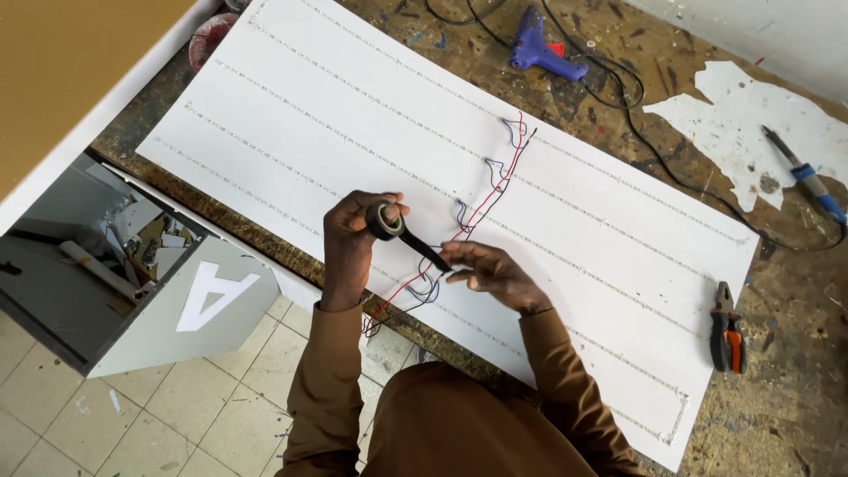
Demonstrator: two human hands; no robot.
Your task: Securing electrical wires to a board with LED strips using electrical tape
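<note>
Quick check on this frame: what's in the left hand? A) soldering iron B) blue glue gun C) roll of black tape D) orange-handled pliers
C: the left hand holds the roll of black tape up over the white board, while the right hand pinches the pulled-out tape end above the red and blue wires. The glue gun, pliers and soldering iron lie untouched on the bench.

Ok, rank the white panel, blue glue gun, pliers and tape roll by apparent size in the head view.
1. white panel
2. blue glue gun and pliers, which look about alike, so no ranking between them
3. tape roll, held in the left hand
</note>
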